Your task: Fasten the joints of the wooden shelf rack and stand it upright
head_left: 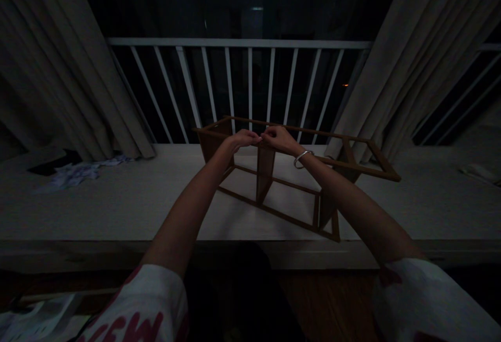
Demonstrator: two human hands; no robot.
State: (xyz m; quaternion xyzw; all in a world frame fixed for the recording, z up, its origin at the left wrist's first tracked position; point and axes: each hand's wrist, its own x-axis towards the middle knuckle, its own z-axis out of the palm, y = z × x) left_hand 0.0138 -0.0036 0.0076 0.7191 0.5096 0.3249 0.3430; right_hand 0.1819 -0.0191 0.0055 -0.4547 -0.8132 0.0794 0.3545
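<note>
A brown wooden shelf frame point(287, 218) lies on its side across the white window ledge, its shelf boards standing upright between the rails. Over the upper rail, close to the middle board point(265, 172), both hands meet with their fingertips almost touching. My left hand point(246, 137) pinches at the rail from the left. From the right comes my right hand point(278, 138), fingers curled in a pinch, a silver bangle on the wrist. Whatever sits between the fingertips is too small and dark to make out.
Behind the ledge point(164, 201) runs a white railing point(250, 43) before a dark window. Beige curtains point(66, 60) hang at both sides. Crumpled papers point(76, 175) lie at the left, and a white object point(43, 316) is on the floor at lower left.
</note>
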